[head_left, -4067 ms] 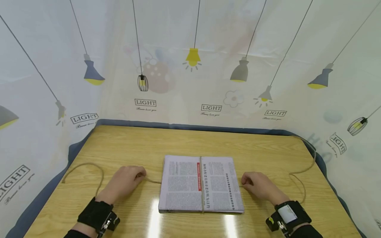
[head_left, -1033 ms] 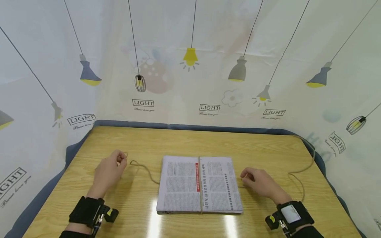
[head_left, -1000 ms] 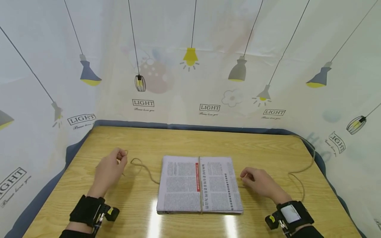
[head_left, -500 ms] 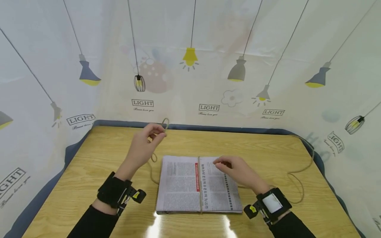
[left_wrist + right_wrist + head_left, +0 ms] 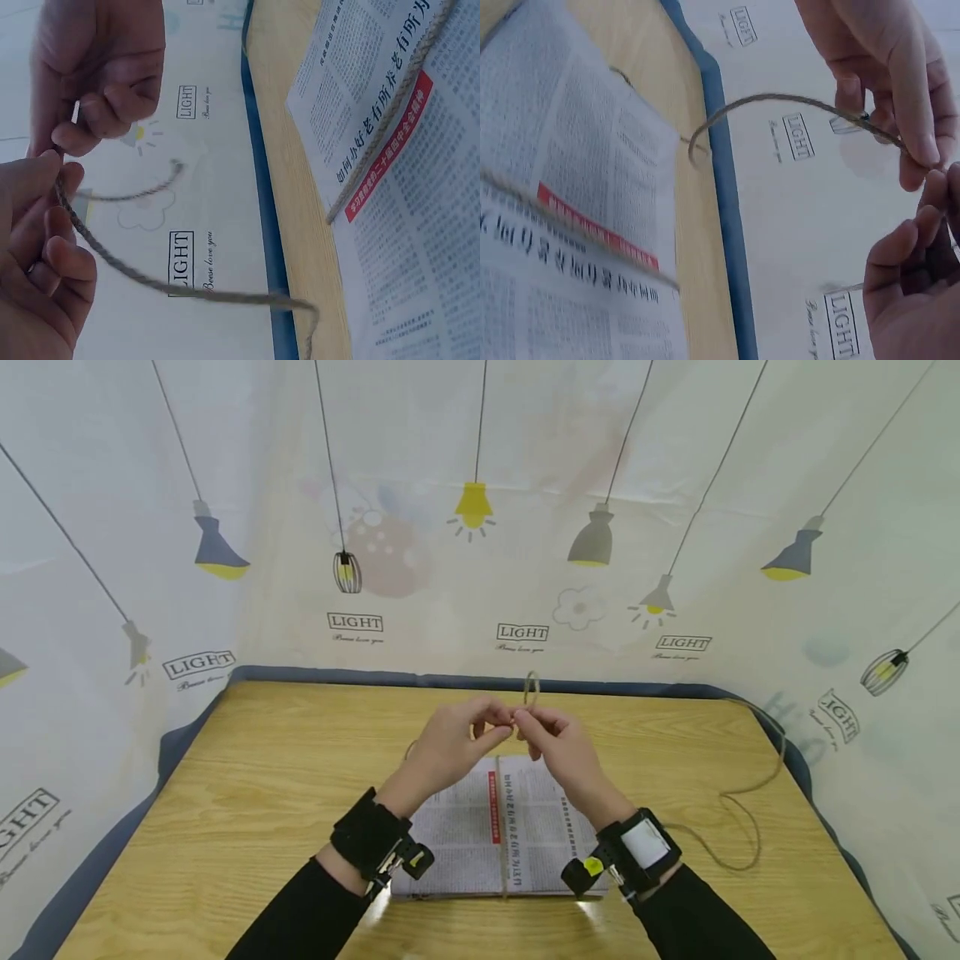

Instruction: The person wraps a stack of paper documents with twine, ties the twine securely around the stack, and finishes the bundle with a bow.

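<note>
A stack of newspapers point(image 5: 457, 839) lies on the wooden table, with one strand of twine point(image 5: 502, 827) running across its top from far edge to near edge. Above its far edge my two hands meet fingertip to fingertip. My left hand point(image 5: 450, 745) pinches a free length of twine point(image 5: 142, 279) that curves down toward the table at the stack's left side. My right hand point(image 5: 567, 756) pinches the same twine close beside the left fingertips. Beyond the fingers its short tail stands up as a loop point(image 5: 532, 683); a frayed tip shows in the left wrist view.
Another length of twine point(image 5: 738, 814) curves over the table's right side to the far right corner. A pale curtain point(image 5: 450, 560) printed with lamps hangs round the table point(image 5: 247, 827), its blue hem along the back and side edges.
My left hand has carried the free twine rightward from the table's left side to over the stack. My right hand has left the twine on the right, moved in and joined it.
</note>
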The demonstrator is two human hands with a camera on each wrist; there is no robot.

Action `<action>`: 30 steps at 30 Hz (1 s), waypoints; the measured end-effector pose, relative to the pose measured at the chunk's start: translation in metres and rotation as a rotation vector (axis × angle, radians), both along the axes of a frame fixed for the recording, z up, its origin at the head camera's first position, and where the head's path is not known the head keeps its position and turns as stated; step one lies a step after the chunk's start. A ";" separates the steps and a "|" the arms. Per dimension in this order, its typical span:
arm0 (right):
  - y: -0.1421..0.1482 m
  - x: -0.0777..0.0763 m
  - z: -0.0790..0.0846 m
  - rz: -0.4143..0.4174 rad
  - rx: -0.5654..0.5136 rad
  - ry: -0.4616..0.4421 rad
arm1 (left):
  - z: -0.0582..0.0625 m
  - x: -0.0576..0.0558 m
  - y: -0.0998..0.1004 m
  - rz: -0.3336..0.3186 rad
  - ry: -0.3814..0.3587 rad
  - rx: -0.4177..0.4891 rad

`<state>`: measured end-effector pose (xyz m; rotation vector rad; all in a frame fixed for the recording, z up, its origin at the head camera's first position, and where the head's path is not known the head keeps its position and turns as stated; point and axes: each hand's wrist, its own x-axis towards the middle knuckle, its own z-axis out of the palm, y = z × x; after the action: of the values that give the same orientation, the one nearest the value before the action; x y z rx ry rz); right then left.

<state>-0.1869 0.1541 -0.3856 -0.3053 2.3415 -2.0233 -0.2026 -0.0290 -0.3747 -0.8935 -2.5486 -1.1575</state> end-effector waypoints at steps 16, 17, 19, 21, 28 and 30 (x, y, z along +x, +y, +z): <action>0.126 -0.009 0.017 -0.230 0.196 0.116 | -0.009 -0.003 -0.062 0.144 -0.073 0.066; 0.132 -0.008 0.018 -0.243 0.190 0.115 | -0.013 -0.003 -0.066 0.151 -0.075 0.059; 0.142 -0.008 0.021 -0.251 0.186 0.102 | -0.020 -0.002 -0.074 0.165 -0.100 0.018; 0.144 -0.007 0.023 -0.232 0.205 0.090 | -0.027 -0.001 -0.079 0.159 -0.145 -0.044; 0.123 -0.012 0.032 -0.135 0.133 0.071 | -0.051 0.002 -0.076 0.143 -0.248 -0.249; 0.116 -0.013 0.036 -0.115 0.092 0.095 | -0.055 0.001 -0.071 0.172 -0.216 -0.282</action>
<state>-0.2000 0.2700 -0.3495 -0.2755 2.5561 -1.9823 -0.2018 -0.1000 -0.4298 -0.6143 -2.9494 -0.9037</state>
